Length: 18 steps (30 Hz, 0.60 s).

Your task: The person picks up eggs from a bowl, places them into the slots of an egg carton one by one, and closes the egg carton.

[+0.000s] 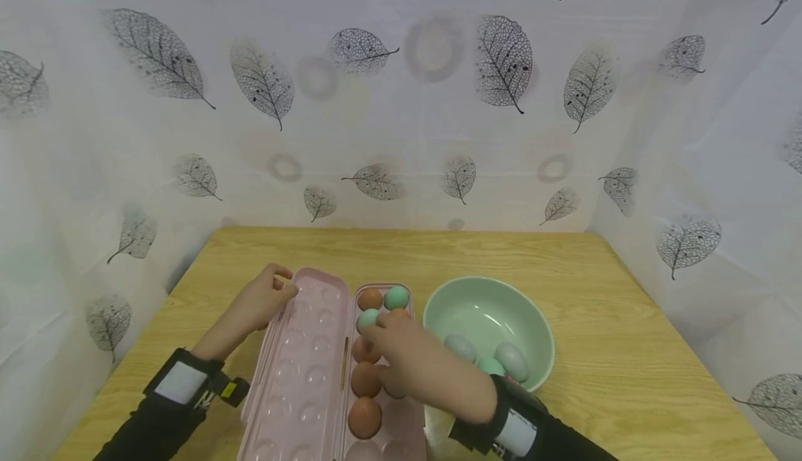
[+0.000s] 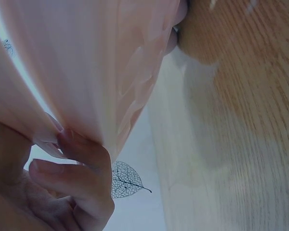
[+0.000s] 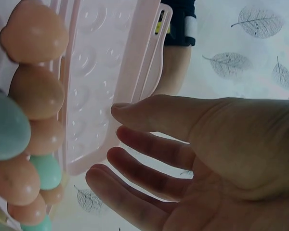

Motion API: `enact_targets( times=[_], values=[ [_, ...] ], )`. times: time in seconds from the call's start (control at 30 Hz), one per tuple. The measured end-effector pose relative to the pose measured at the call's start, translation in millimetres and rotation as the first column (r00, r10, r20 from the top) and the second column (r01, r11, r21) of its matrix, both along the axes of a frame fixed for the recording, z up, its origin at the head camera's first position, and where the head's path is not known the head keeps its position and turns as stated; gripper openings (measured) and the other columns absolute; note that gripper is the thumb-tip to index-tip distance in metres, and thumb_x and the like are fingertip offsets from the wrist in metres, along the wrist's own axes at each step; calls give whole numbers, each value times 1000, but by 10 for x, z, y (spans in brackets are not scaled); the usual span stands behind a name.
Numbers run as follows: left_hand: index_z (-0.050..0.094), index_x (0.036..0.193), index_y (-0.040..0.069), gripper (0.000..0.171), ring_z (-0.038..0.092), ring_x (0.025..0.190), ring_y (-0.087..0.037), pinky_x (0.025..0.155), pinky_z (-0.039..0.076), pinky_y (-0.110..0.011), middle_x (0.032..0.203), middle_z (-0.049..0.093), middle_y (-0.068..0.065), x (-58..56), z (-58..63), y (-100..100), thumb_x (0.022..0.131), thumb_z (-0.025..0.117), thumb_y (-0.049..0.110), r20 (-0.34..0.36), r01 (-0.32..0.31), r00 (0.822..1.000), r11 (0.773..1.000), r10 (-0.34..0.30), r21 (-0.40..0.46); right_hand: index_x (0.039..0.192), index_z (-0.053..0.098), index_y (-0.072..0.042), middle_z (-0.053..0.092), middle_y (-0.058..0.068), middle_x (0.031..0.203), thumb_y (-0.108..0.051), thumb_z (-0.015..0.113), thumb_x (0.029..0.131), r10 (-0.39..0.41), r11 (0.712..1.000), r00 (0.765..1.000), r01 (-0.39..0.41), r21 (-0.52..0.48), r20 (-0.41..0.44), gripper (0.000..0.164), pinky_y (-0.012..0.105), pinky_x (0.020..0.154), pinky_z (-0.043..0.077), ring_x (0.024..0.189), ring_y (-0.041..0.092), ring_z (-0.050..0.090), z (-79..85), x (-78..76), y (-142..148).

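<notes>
A pink plastic egg box (image 1: 346, 405) lies unfolded on the table, its dimpled lid (image 1: 301, 370) on the left side. My left hand (image 1: 266, 297) pinches the lid's far left edge between thumb and fingers; the left wrist view shows its fingertips (image 2: 67, 139) at the rim. Brown eggs (image 1: 365, 417) and green eggs (image 1: 395, 297) sit in the box's right half. My right hand (image 1: 420, 356) is over these eggs and hides some of them. In the right wrist view its fingers (image 3: 135, 168) are loosely bent and hold nothing. A pale blue egg (image 3: 7, 127) shows beside the brown ones.
To the right of the box stands a light green bowl (image 1: 489, 290). Inside are two pale eggs (image 1: 512, 361) and a green egg (image 1: 491, 365), partly covered by the right forearm. A leaf-print curtain (image 1: 401, 134) surrounds the wooden table (image 1: 626, 349).
</notes>
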State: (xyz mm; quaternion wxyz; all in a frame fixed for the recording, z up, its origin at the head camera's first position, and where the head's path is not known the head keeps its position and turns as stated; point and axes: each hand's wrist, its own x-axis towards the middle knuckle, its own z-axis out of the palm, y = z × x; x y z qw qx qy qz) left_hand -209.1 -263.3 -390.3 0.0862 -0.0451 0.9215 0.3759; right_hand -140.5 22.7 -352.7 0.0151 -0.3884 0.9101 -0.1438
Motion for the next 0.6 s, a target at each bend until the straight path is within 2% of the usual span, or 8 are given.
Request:
enact_targets(
  times=[0.1, 0.23, 0.37, 0.6],
  values=[
    [38, 144, -2, 56, 54, 69, -18, 51, 45, -25, 129, 53, -30, 3, -10, 8, 98, 51, 28, -4, -4, 1000, 1000, 4, 1, 91, 64, -15, 55, -3, 88, -7, 74, 78, -8, 1000, 999, 8, -8, -34, 19, 20, 67, 44, 79, 11, 51, -2, -44, 44],
    [38, 144, -1, 56, 56, 70, -18, 52, 46, -26, 130, 53, -31, 10, -24, 3, 99, 51, 28, 1, -7, 1000, 1000, 7, -3, 97, 64, -14, 61, 0, 93, -7, 68, 86, -47, 999, 998, 48, -13, 32, 14, 22, 67, 47, 79, 11, 55, 14, -110, 98],
    [37, 144, -2, 56, 59, 76, -20, 53, 48, -27, 131, 53, -32, 15, -21, -2, 99, 51, 28, 7, -2, 1000, 1000, 2, -5, 102, 65, -12, 62, 2, 100, -11, 65, 93, -84, 996, 989, 88, -26, 120, 9, 26, 74, 51, 87, 13, 57, 37, -166, 182],
    [37, 144, -2, 55, 58, 73, -19, 51, 47, -25, 128, 53, -31, 1, -17, 6, 100, 52, 28, 0, -7, 1000, 1000, 7, -3, 104, 64, -12, 62, 3, 105, -14, 73, 90, -127, 990, 981, 134, -41, 147, 17, 31, 78, 52, 95, 15, 58, 62, -244, 297]
  ],
)
